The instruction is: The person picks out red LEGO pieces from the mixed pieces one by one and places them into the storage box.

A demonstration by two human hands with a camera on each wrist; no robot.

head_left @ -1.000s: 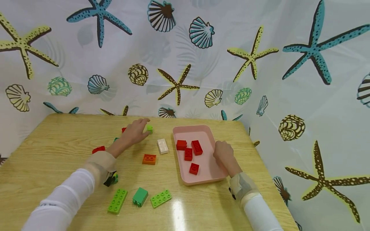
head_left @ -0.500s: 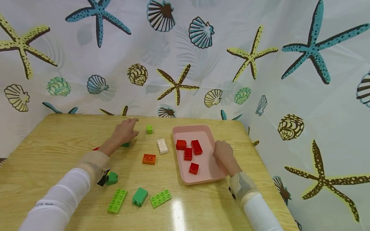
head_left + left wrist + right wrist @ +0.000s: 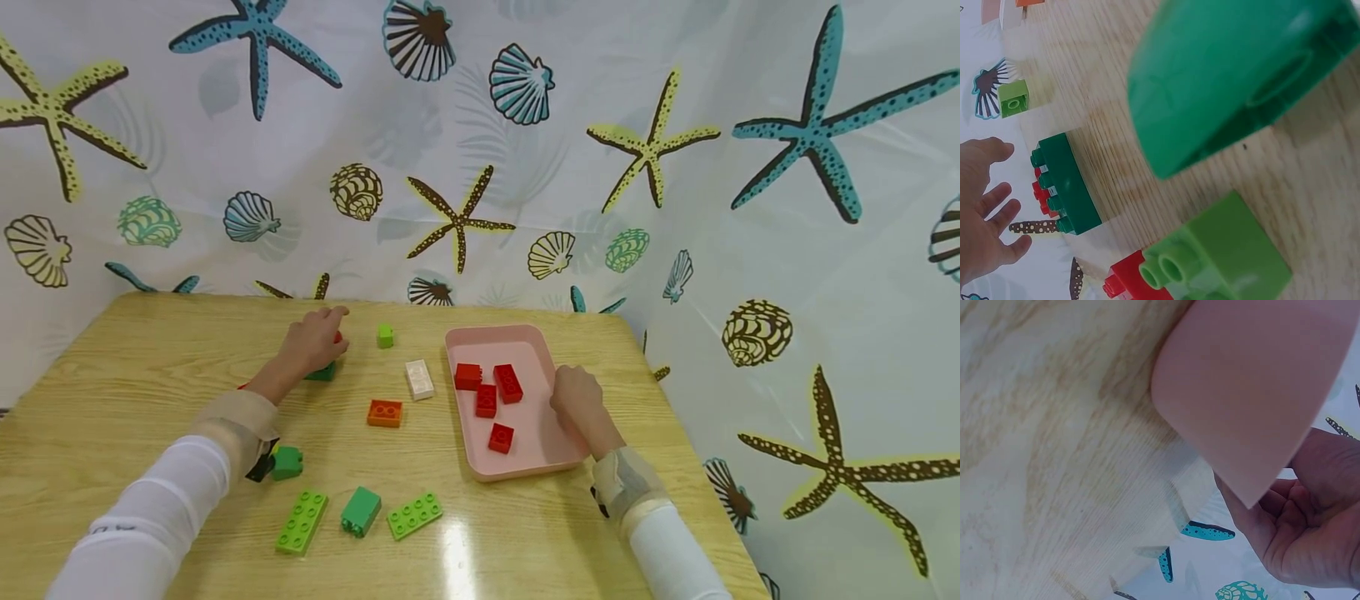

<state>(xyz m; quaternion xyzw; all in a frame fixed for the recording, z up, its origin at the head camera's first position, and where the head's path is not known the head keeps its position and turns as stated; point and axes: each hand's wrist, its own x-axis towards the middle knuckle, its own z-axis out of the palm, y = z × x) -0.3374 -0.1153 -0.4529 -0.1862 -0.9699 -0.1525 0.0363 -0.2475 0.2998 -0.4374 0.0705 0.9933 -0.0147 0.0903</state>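
My left hand (image 3: pixel 307 342) reaches over the far left of the table, its fingers loosely spread and holding nothing. A red brick (image 3: pixel 337 337) shows right beside its thumb, mostly hidden by the hand. Just below lies a dark green brick (image 3: pixel 322 373). In the left wrist view, the fingers of the left hand (image 3: pixel 988 212) are apart, close to the dark green brick (image 3: pixel 1071 184), with red studs (image 3: pixel 1040 190) behind it. My right hand (image 3: pixel 579 398) grips the right wall of the pink tray (image 3: pixel 551 446), which holds several red bricks (image 3: pixel 508 384). The right wrist view shows curled fingers (image 3: pixel 1285 512) at the tray's rim.
A small lime brick (image 3: pixel 386 336), a white brick (image 3: pixel 419 380) and an orange brick (image 3: pixel 385 413) lie between left hand and tray. Nearer are a green brick (image 3: pixel 362 511) and lime bricks (image 3: pixel 302 522). A green curved piece (image 3: pixel 1229 81) sits under the left wrist.
My left hand has moved left, away from the small lime brick, and now hovers by the red brick near the dark green one. The right hand stays on the tray.
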